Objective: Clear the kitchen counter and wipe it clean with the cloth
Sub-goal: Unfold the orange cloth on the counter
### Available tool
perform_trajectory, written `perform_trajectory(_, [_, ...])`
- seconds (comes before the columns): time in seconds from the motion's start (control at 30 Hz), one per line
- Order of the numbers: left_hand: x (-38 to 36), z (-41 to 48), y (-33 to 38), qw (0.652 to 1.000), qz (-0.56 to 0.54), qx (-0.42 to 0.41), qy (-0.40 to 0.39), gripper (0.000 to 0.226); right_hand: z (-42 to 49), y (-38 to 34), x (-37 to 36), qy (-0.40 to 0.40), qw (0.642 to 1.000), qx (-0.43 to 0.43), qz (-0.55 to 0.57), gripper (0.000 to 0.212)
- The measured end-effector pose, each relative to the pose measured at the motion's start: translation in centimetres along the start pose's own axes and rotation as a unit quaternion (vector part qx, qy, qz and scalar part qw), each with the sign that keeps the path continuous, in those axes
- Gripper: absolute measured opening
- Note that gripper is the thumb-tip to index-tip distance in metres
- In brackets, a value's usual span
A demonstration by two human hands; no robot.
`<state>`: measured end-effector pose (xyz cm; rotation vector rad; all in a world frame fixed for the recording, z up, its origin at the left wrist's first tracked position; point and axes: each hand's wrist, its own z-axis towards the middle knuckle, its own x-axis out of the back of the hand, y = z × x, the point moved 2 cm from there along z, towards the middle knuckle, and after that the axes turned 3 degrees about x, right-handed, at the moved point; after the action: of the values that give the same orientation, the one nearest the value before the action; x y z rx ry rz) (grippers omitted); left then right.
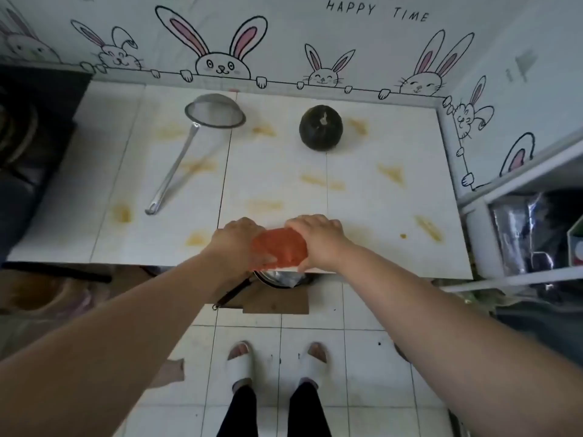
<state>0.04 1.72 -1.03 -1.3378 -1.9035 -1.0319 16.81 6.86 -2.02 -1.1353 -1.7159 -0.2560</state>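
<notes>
An orange cloth (279,249) is being clenched between the left hand (238,239) and right hand (318,239) at the counter's (378,216) near edge (the strainer (214,110), apparently empty, is lying beyond).

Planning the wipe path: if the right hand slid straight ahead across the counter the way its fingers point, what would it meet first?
Probably yellowish stains only; the right hand, gripping the orange cloth, points up-left, and the dark squash lies further along near that line, though depth is unclear.
</notes>
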Motion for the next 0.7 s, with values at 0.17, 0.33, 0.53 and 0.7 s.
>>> perform_trajectory(0.17, [-2.2,0.0,-1.0,0.999,-0.039,-0.006,0.026,0.084,0.5,0.4,-1.6,0.075,0.997,0.025,-0.004,0.04])
perform_trajectory(0.33, [-2.7,0.2,-0.7,0.999,0.015,0.002,0.047,0.086,1.3,0.3,-0.6,0.138,0.982,-0.003,0.133,0.015])
perform_trajectory(0.53, [0.7,0.7,0.2,0.955,-0.282,0.014,0.091,0.022,0.8,0.4,2.2,0.241,0.88,-0.073,0.402,0.019])
perform_trajectory(0.7, [1.9,2.5,1.0,0.942,-0.329,0.021,0.065,0.044,0.8,3.0,3.7,0.277,0.881,-0.147,0.353,0.031])
